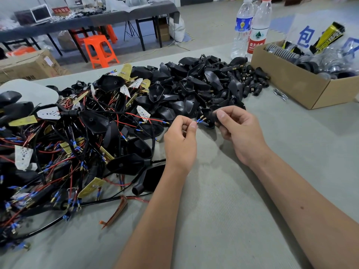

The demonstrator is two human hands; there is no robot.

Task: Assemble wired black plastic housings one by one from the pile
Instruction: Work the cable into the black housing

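My left hand [181, 139] pinches a pair of wires with blue sleeves and brass tips [201, 120] between thumb and forefinger. The tips point right, toward a small black plastic housing [210, 117] that my right hand [238, 129] grips with curled fingers. Wire tips and housing are almost touching above the grey table cloth [233, 191]. Behind both hands lies a pile of empty black housings [190, 84]. To the left spreads a tangle of wired housings [77, 133] with red and black leads and small circuit boards.
A cardboard box [295, 82] of grey and black parts stands at the back right, with two water bottles [252, 28] beside it. A small metal clip [279, 94] lies near the box. Orange stools [100, 51] and a dark table [87, 18] stand beyond.
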